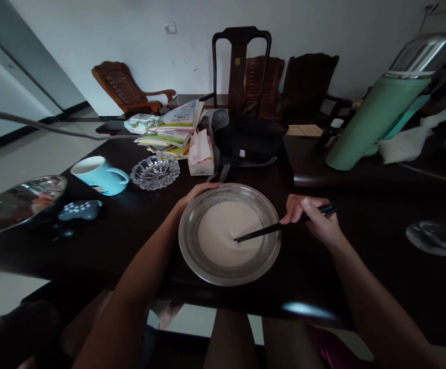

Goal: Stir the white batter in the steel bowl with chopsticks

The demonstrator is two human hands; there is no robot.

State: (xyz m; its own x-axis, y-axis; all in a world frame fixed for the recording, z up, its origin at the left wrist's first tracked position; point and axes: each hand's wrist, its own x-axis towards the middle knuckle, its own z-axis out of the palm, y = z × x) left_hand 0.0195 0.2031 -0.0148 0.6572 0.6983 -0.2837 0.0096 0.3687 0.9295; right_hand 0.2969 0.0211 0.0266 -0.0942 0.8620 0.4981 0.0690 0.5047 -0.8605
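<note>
A wide metal bowl [190,256] stands on the dark table right in front of me, holding a pale, creamy liquid [226,225]. My left hand [199,192] is curled against the bowl's far left rim, its fingers partly hidden behind the edge. In my closed right hand [315,218] is a pair of black chopsticks [263,231], slanting down to the left over the bowl's right rim. Their tips dip into the liquid near its middle, where the surface is dented.
Left of the bowl are a light blue mug [102,177], a glass dish [155,173], a grey game controller [80,210] and another metal bowl [19,205]. Behind stand books [176,128], a tissue pack [201,156] and a black bag [249,141]. A green thermos [376,120] rises at right.
</note>
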